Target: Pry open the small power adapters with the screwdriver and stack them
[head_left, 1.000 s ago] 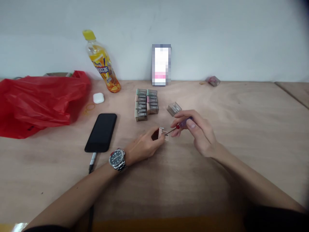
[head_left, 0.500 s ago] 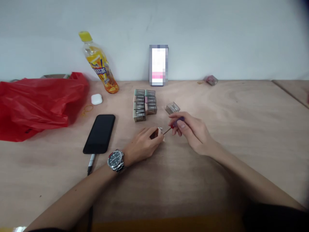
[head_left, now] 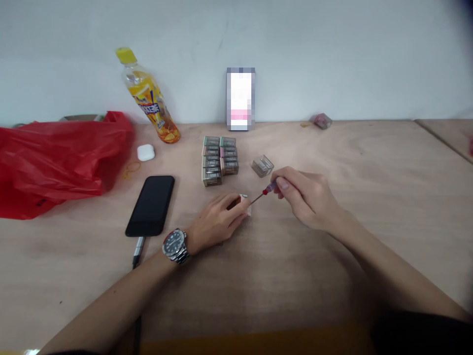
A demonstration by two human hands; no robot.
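My left hand [head_left: 223, 215], with a steel watch on its wrist, rests on the table and is closed on a small pale pencil sharpener body [head_left: 244, 198], mostly hidden by the fingers. In my right hand [head_left: 306, 197] is a small screwdriver [head_left: 269, 187] with a clear purple handle and red collar, pinched near the handle. Its thin shaft slants down left and its tip meets the sharpener body at my left fingertips. A loose clear smoky sharpener case [head_left: 262, 166] lies just beyond. Several sharpeners with clear cases [head_left: 212, 176] stand in two rows further left.
A black phone [head_left: 151, 205] with a cable lies left of my left hand. Behind it are a white earbud case [head_left: 146, 152], rubber bands [head_left: 133, 168], a red plastic bag [head_left: 62, 167] and a tea bottle [head_left: 150, 101]. Another phone [head_left: 241, 98] leans on the wall; a pinkish sharpener [head_left: 322, 121] lies back right.
My right hand has drawn back slightly to the right, showing more of the screwdriver and the loose case. My left hand keeps its hold. The whole view has shifted a little.
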